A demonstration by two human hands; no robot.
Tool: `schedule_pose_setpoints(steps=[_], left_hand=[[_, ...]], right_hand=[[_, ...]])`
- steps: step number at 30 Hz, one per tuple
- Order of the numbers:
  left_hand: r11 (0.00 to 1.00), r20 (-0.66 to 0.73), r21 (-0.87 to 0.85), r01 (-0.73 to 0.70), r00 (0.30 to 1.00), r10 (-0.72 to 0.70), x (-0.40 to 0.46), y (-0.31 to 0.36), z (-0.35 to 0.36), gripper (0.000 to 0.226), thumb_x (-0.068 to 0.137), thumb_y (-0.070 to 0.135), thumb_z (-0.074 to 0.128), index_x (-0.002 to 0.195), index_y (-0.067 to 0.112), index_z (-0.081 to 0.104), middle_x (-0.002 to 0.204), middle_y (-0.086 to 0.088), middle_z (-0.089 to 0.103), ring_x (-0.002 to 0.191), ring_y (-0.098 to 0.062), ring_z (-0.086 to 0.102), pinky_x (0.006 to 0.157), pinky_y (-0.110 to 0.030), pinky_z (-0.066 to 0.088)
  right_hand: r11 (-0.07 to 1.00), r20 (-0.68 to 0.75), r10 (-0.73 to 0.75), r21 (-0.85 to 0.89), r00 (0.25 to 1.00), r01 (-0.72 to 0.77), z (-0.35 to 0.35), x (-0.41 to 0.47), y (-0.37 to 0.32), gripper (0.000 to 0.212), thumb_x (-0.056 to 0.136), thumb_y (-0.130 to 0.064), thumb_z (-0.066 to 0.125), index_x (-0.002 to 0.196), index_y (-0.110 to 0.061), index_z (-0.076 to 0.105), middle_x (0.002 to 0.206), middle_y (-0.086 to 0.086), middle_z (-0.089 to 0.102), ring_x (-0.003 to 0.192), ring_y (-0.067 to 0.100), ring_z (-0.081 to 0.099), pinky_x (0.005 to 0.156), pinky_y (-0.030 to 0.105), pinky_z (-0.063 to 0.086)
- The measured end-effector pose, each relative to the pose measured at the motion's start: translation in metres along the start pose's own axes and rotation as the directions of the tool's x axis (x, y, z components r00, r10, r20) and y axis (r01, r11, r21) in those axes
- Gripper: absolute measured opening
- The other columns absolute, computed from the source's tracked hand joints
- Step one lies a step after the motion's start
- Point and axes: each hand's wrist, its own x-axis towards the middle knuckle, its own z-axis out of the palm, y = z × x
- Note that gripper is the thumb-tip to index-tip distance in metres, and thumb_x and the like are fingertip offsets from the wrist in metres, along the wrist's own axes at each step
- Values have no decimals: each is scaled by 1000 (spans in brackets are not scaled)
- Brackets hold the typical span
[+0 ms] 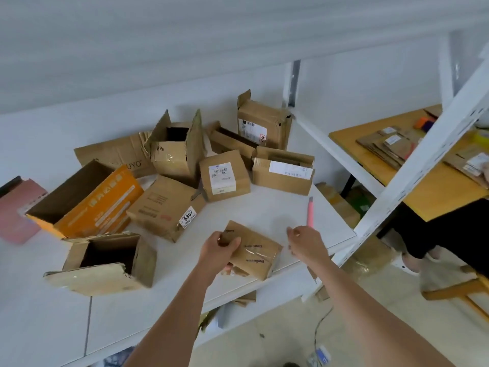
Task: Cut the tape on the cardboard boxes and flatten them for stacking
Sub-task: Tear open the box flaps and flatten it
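Small taped box (254, 250) looks light, stiff; left hand (221, 247) grips its left end, right hand (304, 241) loosely spread beside it, near pink cutter (310, 211)

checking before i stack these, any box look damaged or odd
Yes. The open box at front left has a ragged, torn flap, and the upright open box behind has gouged, torn walls.

Matt brown cardboard box (252, 250), glossy clear tape across it. Smooth white shelf board (264, 210). Pink plastic utility knife (310, 211). White-painted metal upright (423, 152).
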Motion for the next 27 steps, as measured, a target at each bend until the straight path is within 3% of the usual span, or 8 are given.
schedule_pose_setpoints(steps=[4, 9, 12, 17, 21, 23, 25, 27], left_hand=[[999, -56, -41, 30, 998, -33, 1, 3, 12, 27, 91, 33, 67, 107, 12, 59, 102, -8, 65, 85, -27, 69, 65, -38, 61], [997, -132, -42, 61, 989, -66, 6, 12, 27, 21, 90, 35, 68, 97, 16, 61, 95, -3, 65, 71, -18, 63, 41, -14, 44], [996, -203, -7, 92, 975, -91, 13, 16, 34, 26, 89, 39, 69, 98, 16, 61, 89, -1, 64, 61, -17, 59, 41, -15, 43], [997, -376, 48, 56, 926, -34, 18, 19, 55, 34, 87, 40, 71, 105, 18, 51, 94, 2, 60, 78, -15, 59, 64, -33, 51], [993, -358, -103, 51, 930, -85, 18, 18, 56, 32, 85, 26, 75, 112, 16, 60, 104, -3, 64, 94, -25, 64, 84, -43, 56], [970, -332, -229, 79, 930, -154, 15, 15, 53, 33, 83, 18, 77, 112, 14, 62, 108, -7, 65, 98, -27, 64, 91, -44, 55], [933, -329, -342, 111, 916, -230, 13, 10, 53, 37, 79, 18, 81, 110, 10, 63, 105, -7, 65, 94, -24, 63, 91, -41, 55], [917, -350, -382, 117, 900, -260, 10, 7, 55, 36, 76, 20, 84, 103, 7, 64, 99, -6, 65, 86, -21, 62, 88, -40, 56]], right_hand=[[935, -111, -147, -339, 983, 102, -24, 36, 29, 44, 104, -22, 41, 147, -23, 38, 125, 14, 53, 108, 31, 59, 92, 44, 54], [780, 78, -194, -593, 978, 202, -34, 79, 47, 78, 94, -26, 63, 155, -34, 14, 126, 13, 42, 110, 26, 54, 89, 37, 55], [556, 129, -283, -786, 951, 272, -35, 98, 52, 56, 90, -35, 63, 140, -31, 37, 114, 5, 47, 107, 22, 53, 82, 35, 51], [199, 276, -561, -870, 780, 451, -37, 105, 65, 18, 92, -31, 60, 106, -19, 62, 98, 0, 64, 99, 21, 63, 75, 32, 51], [323, 231, -622, -794, 748, 514, -43, 103, 70, 26, 94, -37, 58, 112, -19, 56, 95, 0, 60, 86, 20, 64, 61, 28, 46], [518, 62, -684, -660, 727, 544, -45, 96, 62, 19, 92, -30, 63, 102, -16, 55, 87, 2, 56, 70, 19, 59, 53, 26, 44], [727, -141, -658, -374, 740, 575, -42, 85, 48, 10, 93, -17, 60, 96, -13, 52, 81, 4, 54, 64, 19, 53, 51, 28, 44], [796, -280, -571, 43, 772, 604, -38, 73, 26, 5, 96, -10, 54, 93, -11, 52, 75, 2, 55, 63, 12, 55, 52, 32, 47]])
